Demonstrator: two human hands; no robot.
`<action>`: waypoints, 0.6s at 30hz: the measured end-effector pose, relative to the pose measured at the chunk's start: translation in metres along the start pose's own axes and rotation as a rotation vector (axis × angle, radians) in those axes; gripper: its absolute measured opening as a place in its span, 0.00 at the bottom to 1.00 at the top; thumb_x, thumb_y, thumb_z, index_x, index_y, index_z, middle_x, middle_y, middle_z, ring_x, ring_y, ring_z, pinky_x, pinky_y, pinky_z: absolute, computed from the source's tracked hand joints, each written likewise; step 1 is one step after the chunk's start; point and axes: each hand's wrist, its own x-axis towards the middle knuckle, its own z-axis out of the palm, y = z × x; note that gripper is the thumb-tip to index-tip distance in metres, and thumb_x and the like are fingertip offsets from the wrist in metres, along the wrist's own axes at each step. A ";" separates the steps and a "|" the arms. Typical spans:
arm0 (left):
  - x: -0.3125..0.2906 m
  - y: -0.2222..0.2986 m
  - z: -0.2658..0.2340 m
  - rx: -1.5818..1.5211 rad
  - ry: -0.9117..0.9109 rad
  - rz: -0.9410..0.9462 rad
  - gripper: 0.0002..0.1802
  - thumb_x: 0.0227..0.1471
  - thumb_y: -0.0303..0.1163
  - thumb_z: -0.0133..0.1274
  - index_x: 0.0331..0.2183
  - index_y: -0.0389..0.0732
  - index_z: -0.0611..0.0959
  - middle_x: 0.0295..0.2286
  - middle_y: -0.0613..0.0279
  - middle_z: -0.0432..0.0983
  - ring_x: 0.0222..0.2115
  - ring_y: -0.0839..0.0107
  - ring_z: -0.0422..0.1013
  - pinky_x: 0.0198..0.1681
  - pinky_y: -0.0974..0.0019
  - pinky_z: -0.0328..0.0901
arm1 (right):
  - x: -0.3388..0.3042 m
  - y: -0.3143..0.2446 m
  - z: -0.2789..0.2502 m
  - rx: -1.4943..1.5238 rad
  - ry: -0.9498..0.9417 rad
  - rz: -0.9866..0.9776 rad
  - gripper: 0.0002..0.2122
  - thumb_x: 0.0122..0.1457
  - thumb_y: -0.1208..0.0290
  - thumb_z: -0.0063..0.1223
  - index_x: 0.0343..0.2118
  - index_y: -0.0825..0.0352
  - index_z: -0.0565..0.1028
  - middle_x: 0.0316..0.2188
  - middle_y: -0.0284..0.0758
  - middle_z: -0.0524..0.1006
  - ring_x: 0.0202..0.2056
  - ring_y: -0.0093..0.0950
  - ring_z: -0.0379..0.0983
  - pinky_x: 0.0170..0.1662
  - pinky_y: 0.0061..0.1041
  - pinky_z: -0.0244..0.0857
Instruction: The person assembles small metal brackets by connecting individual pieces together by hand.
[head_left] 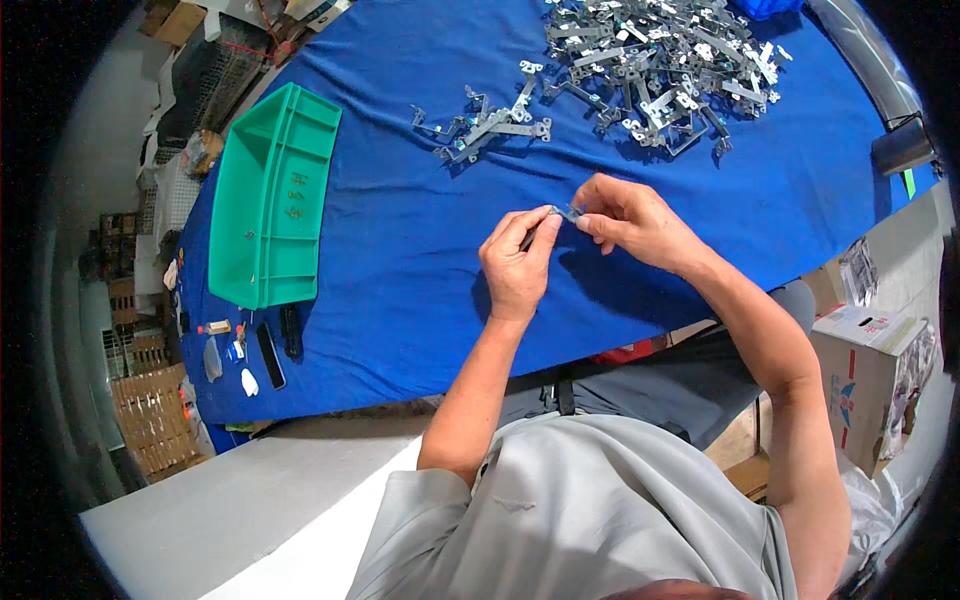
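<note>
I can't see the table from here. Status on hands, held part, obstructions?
Left hand, right hand: fingertip grip on small metal part. Left also has something dark, unclear. Part held above blue cloth. Nothing seen blocking; metal brackets lie beyond.

We look through head-worn left fisheye camera, one of side-by-side pair. Facing steeply down and slightly forward: grey shirt (pixel 610 490) nearest, along lower edge; left hand (pixel 516 262) and right hand (pixel 636 224) farther off, near middle; blue cloth (pixel 420 260) spreading beyond them toward top. View upright, unmirrored, very wide; we see straight edges bend toward black rim.
</note>
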 end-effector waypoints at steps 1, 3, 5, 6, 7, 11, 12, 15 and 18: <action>0.000 0.001 -0.001 0.025 -0.021 0.006 0.07 0.52 0.23 0.61 0.35 0.33 0.86 0.28 0.66 0.78 0.25 0.83 0.68 0.28 0.77 0.63 | 0.001 -0.002 0.001 -0.016 -0.020 0.004 0.06 0.62 0.72 0.54 0.37 0.69 0.74 0.25 0.31 0.76 0.24 0.18 0.71 0.25 0.22 0.67; 0.000 0.002 0.000 0.043 -0.046 0.013 0.07 0.52 0.23 0.61 0.35 0.33 0.86 0.27 0.65 0.78 0.25 0.82 0.68 0.28 0.77 0.63 | 0.001 -0.001 -0.001 -0.078 -0.036 0.022 0.06 0.62 0.72 0.54 0.36 0.69 0.73 0.25 0.31 0.76 0.24 0.18 0.71 0.25 0.22 0.66; 0.001 0.002 0.001 0.043 -0.061 0.043 0.07 0.51 0.23 0.61 0.35 0.33 0.86 0.27 0.65 0.78 0.25 0.82 0.69 0.28 0.77 0.63 | 0.003 0.006 -0.003 -0.139 -0.053 0.041 0.06 0.63 0.71 0.53 0.35 0.70 0.73 0.25 0.32 0.76 0.24 0.18 0.70 0.24 0.22 0.66; 0.001 0.002 0.002 0.041 -0.063 0.043 0.07 0.51 0.23 0.61 0.35 0.33 0.86 0.27 0.65 0.78 0.25 0.82 0.69 0.28 0.77 0.63 | 0.007 0.015 -0.001 -0.258 0.059 -0.201 0.07 0.63 0.70 0.53 0.35 0.70 0.73 0.25 0.31 0.76 0.24 0.18 0.69 0.24 0.21 0.65; 0.001 0.003 0.003 0.050 -0.067 0.056 0.07 0.51 0.23 0.61 0.35 0.33 0.86 0.27 0.65 0.78 0.25 0.82 0.69 0.28 0.77 0.63 | 0.008 0.020 -0.001 -0.377 0.171 -0.444 0.07 0.64 0.70 0.52 0.35 0.70 0.73 0.25 0.30 0.76 0.23 0.18 0.69 0.23 0.21 0.64; 0.001 -0.003 0.001 0.021 0.013 0.041 0.06 0.52 0.23 0.61 0.35 0.33 0.86 0.27 0.67 0.77 0.24 0.83 0.68 0.27 0.77 0.63 | 0.004 0.001 -0.002 -0.102 0.202 -0.174 0.08 0.64 0.69 0.51 0.35 0.70 0.73 0.25 0.29 0.76 0.23 0.18 0.68 0.23 0.21 0.64; 0.000 -0.004 0.000 0.020 0.014 0.042 0.06 0.52 0.23 0.61 0.35 0.33 0.86 0.27 0.67 0.77 0.24 0.83 0.68 0.27 0.77 0.63 | 0.003 -0.003 -0.007 -0.079 0.108 -0.035 0.08 0.64 0.69 0.51 0.35 0.70 0.74 0.24 0.29 0.76 0.23 0.18 0.69 0.24 0.21 0.64; -0.001 -0.007 -0.002 -0.080 0.083 -0.085 0.07 0.52 0.23 0.62 0.34 0.32 0.85 0.27 0.61 0.79 0.26 0.79 0.72 0.29 0.74 0.67 | 0.001 -0.008 -0.007 -0.104 -0.006 0.160 0.08 0.63 0.70 0.51 0.35 0.70 0.75 0.25 0.30 0.77 0.24 0.18 0.71 0.27 0.22 0.66; -0.001 -0.008 -0.002 -0.056 0.073 -0.068 0.07 0.52 0.24 0.62 0.35 0.32 0.85 0.27 0.63 0.78 0.26 0.80 0.71 0.29 0.74 0.66 | -0.001 -0.005 -0.004 -0.108 -0.078 0.048 0.06 0.60 0.72 0.51 0.34 0.70 0.76 0.24 0.30 0.77 0.24 0.18 0.71 0.28 0.21 0.67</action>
